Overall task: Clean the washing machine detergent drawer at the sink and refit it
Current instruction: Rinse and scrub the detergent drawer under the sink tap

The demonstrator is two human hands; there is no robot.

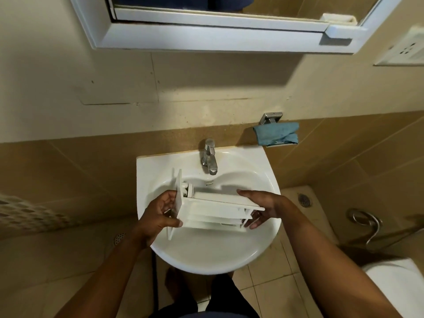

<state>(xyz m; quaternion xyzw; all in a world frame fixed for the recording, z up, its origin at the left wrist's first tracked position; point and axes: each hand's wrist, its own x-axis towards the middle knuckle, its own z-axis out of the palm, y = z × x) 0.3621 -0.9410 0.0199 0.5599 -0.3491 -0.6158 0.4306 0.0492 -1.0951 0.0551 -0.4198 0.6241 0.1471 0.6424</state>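
I hold the detergent drawer (213, 208) between both hands, above the sink (206, 260) basin; my left hand (158, 218) grips its front panel, thumb on the near face; my right hand (263, 207) clasps the rear end, fingers curled round it; tap (210, 159) beyond both hands; blue cloth (276, 134) beyond my right hand.

Blue cloth (276, 133) on wall holder (270, 117); mirror cabinet (206, 39) above; socket (406, 51) right
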